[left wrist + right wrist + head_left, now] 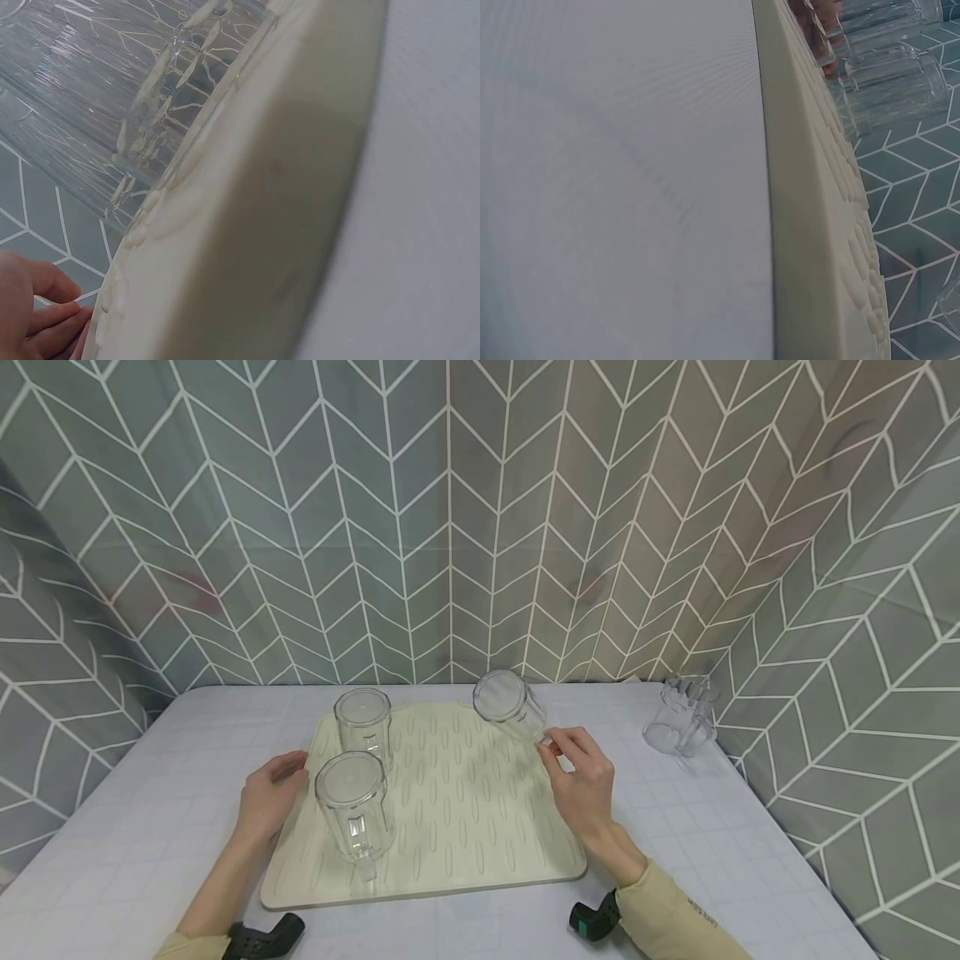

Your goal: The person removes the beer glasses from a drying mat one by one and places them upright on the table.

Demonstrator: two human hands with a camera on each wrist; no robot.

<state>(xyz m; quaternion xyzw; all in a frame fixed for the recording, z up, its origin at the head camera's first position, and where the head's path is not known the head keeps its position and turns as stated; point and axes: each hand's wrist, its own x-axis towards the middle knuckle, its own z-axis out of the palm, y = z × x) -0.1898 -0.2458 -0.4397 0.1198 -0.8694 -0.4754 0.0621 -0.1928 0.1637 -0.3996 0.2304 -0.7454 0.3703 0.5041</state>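
A clear glass mug (pixel 501 695) is at the back right of the pale ribbed mat (pixel 465 827). My right hand (pixel 585 781) pinches its handle between thumb and fingers; whether its base touches the mat I cannot tell. Two more clear mugs are at the mat's left side: a back mug (pixel 363 718) and a front mug (pixel 354 806), whose handle points toward me. Beside them, my left hand (pixel 268 797) rests at the mat's left edge with loosely bent fingers, holding nothing. In the left wrist view those fingers (pixel 56 322) touch the mat's edge, near a mug (pixel 150 90).
Clear glassware (pixel 681 717) stands at the far right of the white-covered table (pixel 697 860), close to the patterned curtain (pixel 840 710). The curtain also runs along the back edge. A black wrist camera (pixel 596 920) sits by the right sleeve.
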